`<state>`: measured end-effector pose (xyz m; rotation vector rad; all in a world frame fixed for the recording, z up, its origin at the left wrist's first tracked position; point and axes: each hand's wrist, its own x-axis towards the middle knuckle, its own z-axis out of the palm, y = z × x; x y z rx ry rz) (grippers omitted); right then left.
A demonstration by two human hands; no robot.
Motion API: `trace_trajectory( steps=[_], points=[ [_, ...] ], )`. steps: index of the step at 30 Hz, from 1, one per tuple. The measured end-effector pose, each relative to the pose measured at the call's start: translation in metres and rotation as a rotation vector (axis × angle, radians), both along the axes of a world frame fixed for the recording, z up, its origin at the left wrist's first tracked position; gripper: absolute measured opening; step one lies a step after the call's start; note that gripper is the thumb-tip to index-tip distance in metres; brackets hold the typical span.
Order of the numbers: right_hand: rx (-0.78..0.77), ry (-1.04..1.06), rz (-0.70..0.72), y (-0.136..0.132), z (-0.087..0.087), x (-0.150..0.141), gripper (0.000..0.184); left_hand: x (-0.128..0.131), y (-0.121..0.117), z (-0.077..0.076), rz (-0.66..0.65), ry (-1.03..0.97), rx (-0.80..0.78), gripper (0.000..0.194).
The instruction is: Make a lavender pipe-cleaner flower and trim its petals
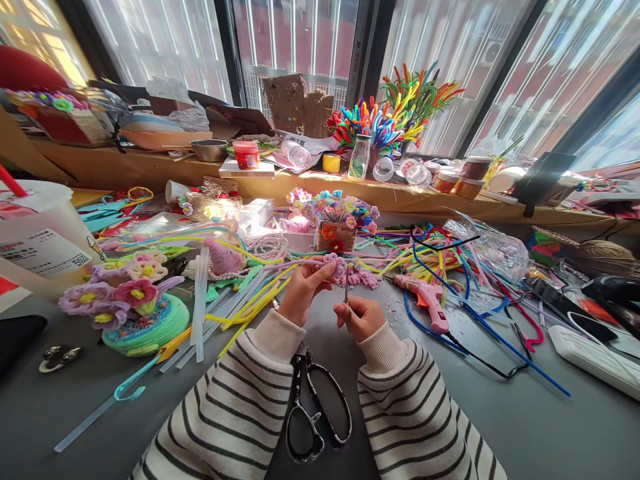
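In my left hand (309, 290), fingertips pinch a small lilac fuzzy flower (336, 263), which looks made of pipe cleaner. My right hand (363, 319) is closed around a slim metal tool (347, 287) that looks like small scissors; its handles are mostly hidden by the fingers. The tool points up and away, its tip beside the flower. Behind it lies a heap of pink fuzzy pieces (364, 277). Black-handled large scissors (320, 413) lie between my forearms, their blades partly hidden. Farther back stands a woven basket (336, 239) of fuzzy flowers.
At right lie a pink glue gun (425, 299) with a black cord and loose pipe cleaners (440, 253). To the left are clear glue sticks (201, 303), a green flower-topped piece (150, 327) and a drink cup (43, 240). Jars and a glass bottle (359, 160) line the ledge.
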<state>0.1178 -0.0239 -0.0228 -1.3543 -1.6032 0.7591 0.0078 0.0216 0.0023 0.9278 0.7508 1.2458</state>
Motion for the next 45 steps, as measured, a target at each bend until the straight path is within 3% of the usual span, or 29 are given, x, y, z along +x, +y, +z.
trace_trajectory(
  steps=[12,28,45],
  points=[
    [0.086,-0.128,0.006,0.0019,-0.0028,0.0003,0.059,0.0019,-0.0023,0.0025,-0.065,0.043,0.027,0.015],
    [0.084,-0.122,-0.111,0.0011,-0.0004,0.0027,0.047,-0.0005,-0.0015,0.0043,-0.113,0.008,0.010,0.016],
    [0.045,-0.124,-0.002,0.0032,-0.0058,0.0001,0.056,0.0009,-0.0025,0.0049,-0.105,0.053,0.041,0.014]
  ],
)
